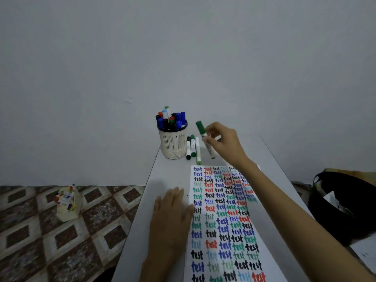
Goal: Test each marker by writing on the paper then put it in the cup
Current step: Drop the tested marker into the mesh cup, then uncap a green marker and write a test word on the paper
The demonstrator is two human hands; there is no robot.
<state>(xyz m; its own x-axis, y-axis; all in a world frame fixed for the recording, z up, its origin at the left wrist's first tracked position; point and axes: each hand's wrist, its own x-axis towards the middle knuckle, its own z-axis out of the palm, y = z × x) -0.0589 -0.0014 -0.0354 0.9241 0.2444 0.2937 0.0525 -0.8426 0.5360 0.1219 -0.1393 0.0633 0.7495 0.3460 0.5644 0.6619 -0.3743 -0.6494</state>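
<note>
My right hand pinches a green-capped marker, lifted above the table just right of the cup, cap end up. The cream mesh cup stands at the table's far end, holding several capped markers in blue, black, red and green. Three markers lie side by side on the table right of the cup, and another marker lies partly hidden under my right hand. My left hand rests flat on the table, fingers touching the left edge of the paper, which is covered with the word "test" in many colours.
The narrow grey table runs away from me to a plain wall. On the patterned floor at the left stands a small box of markers. A dark bag sits to the right of the table.
</note>
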